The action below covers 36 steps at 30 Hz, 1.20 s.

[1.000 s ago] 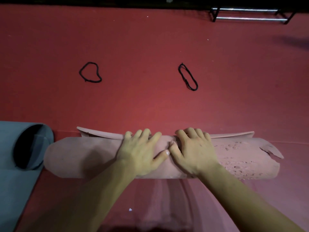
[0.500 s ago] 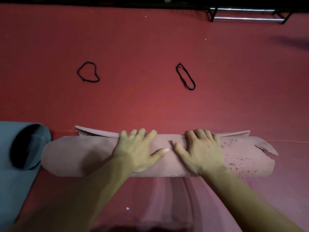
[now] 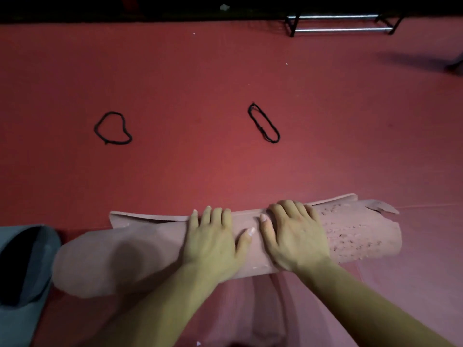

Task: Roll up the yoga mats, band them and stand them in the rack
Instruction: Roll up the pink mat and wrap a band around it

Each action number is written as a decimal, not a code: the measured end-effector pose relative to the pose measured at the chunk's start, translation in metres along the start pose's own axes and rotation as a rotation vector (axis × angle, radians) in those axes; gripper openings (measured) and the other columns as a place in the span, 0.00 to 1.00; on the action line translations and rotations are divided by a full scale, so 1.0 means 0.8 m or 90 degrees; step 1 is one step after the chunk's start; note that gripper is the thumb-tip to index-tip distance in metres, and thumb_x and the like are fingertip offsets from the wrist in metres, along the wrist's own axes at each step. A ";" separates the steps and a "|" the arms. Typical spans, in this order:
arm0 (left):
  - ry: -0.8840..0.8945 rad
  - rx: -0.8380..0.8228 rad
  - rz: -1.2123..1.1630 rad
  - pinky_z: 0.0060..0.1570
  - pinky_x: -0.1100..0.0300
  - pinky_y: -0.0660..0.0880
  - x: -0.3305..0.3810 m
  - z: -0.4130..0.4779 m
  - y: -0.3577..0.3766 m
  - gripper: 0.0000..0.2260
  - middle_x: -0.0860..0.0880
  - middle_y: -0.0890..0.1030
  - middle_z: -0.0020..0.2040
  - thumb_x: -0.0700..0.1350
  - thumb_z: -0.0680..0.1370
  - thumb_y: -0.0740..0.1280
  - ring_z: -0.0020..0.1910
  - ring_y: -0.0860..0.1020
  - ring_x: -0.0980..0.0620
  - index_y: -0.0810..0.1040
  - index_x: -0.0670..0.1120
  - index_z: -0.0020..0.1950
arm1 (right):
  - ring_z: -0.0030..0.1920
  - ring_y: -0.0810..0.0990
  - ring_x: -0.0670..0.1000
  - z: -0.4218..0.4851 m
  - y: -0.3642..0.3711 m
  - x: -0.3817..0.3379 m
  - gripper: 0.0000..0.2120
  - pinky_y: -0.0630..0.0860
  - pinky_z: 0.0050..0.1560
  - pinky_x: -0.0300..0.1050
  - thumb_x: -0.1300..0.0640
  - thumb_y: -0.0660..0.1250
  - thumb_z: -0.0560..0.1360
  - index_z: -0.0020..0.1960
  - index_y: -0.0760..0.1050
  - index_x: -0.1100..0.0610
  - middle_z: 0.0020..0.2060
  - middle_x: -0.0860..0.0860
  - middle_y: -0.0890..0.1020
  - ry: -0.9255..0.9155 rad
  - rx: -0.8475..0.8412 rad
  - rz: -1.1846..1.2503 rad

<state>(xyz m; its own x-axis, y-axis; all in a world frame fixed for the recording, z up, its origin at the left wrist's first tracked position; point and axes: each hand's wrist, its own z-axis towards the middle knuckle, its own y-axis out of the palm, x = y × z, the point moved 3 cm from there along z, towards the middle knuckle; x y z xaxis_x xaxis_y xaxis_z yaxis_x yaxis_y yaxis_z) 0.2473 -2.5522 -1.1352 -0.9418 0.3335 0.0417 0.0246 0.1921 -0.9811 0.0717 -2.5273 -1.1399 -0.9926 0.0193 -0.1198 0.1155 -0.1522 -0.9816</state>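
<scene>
The left grip (image 3: 213, 244) and the right grip (image 3: 295, 236), both bare hands, lie side by side on top of a pale pink foam yoga mat (image 3: 125, 259). This mat is partly rolled and lies across a red padded floor (image 3: 225, 71). The fingers of both grips are spread apart and laid flat on the roll. They press on it and do not close around it, and the two thumbs point toward each other, near but not touching. The roll extends far to the left of the left grip and a shorter way to the right of the right grip. Just beyond the fingertips, the loose edge of the mat stands up a little from the roll. To the right of the right grip the mat surface is pitted, and its far corner is torn. The flat, unrolled part of the mat lies below the wrists, on the person's side.

Well beyond the left grip lies a black cord loop of rounded shape (image 3: 112, 112). Another black cord loop, long and narrow (image 3: 272, 141), lies beyond the gap between the grips. Far to the left of the left grip a grey-blue rolled mat (image 3: 15, 321) shows its open dark end. Far beyond the right grip stands a metal bar rack with black legs (image 3: 338, 29).
</scene>
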 end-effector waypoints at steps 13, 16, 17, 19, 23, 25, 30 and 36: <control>0.006 -0.051 -0.038 0.61 0.47 0.67 -0.015 0.056 -0.016 0.26 0.47 0.81 0.59 0.66 0.80 0.48 0.59 0.78 0.44 0.75 0.49 0.61 | 0.67 0.77 0.59 0.000 0.009 -0.033 0.23 0.67 0.68 0.55 0.47 0.52 0.84 0.65 0.80 0.56 0.65 0.54 0.81 0.009 0.090 -0.009; 0.014 -0.064 -0.037 0.60 0.47 0.67 -0.018 0.060 -0.016 0.25 0.46 0.81 0.58 0.64 0.81 0.49 0.58 0.79 0.44 0.76 0.48 0.60 | 0.68 0.77 0.59 0.005 0.007 -0.036 0.24 0.67 0.70 0.56 0.48 0.49 0.85 0.66 0.80 0.57 0.64 0.54 0.81 0.008 0.037 -0.027; 0.015 -0.071 -0.044 0.60 0.48 0.68 -0.019 0.062 -0.017 0.25 0.46 0.81 0.58 0.64 0.81 0.49 0.58 0.79 0.44 0.76 0.48 0.60 | 0.68 0.77 0.59 0.009 0.005 -0.036 0.25 0.67 0.70 0.56 0.47 0.48 0.85 0.66 0.79 0.57 0.64 0.53 0.81 0.010 0.016 -0.030; 0.024 -0.079 -0.055 0.60 0.48 0.68 -0.019 0.069 -0.019 0.26 0.45 0.81 0.59 0.64 0.81 0.49 0.59 0.78 0.43 0.75 0.47 0.60 | 0.68 0.76 0.58 0.016 0.003 -0.035 0.25 0.66 0.70 0.56 0.47 0.47 0.85 0.67 0.78 0.56 0.65 0.53 0.81 0.015 -0.030 -0.036; 0.057 -0.104 -0.054 0.61 0.49 0.69 -0.017 0.076 -0.019 0.26 0.44 0.80 0.60 0.64 0.82 0.49 0.61 0.77 0.42 0.74 0.46 0.62 | 0.67 0.76 0.58 0.027 0.001 -0.027 0.24 0.65 0.71 0.55 0.46 0.48 0.85 0.68 0.77 0.54 0.65 0.53 0.81 -0.002 -0.100 -0.021; 0.091 -0.114 -0.059 0.62 0.49 0.69 -0.020 0.080 -0.022 0.26 0.44 0.79 0.61 0.65 0.82 0.49 0.62 0.77 0.42 0.73 0.47 0.62 | 0.63 0.78 0.57 0.036 -0.001 -0.025 0.23 0.67 0.70 0.54 0.47 0.49 0.84 0.65 0.79 0.53 0.61 0.52 0.82 -0.009 -0.097 -0.001; 0.192 -0.255 -0.116 0.63 0.49 0.70 -0.031 0.104 -0.027 0.43 0.46 0.74 0.63 0.80 0.68 0.55 0.63 0.75 0.42 0.68 0.48 0.67 | 0.52 0.81 0.54 0.062 0.000 -0.015 0.18 0.71 0.63 0.49 0.51 0.53 0.83 0.55 0.81 0.52 0.49 0.49 0.84 -0.008 -0.017 0.063; 0.190 -0.359 -0.180 0.73 0.50 0.62 -0.030 0.123 -0.026 0.47 0.47 0.67 0.77 0.81 0.67 0.54 0.76 0.65 0.46 0.53 0.59 0.81 | 0.50 0.79 0.55 0.071 0.006 -0.007 0.17 0.68 0.70 0.52 0.51 0.52 0.83 0.52 0.80 0.54 0.47 0.49 0.81 0.010 0.021 0.124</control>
<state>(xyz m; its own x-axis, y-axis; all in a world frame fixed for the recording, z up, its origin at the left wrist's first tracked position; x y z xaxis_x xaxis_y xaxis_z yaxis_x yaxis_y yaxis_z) 0.2366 -2.6554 -1.1342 -0.8069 0.4240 0.4112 0.0378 0.7319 -0.6804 0.0756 -2.5840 -1.1356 -0.9510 0.0014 -0.3091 0.3035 -0.1864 -0.9344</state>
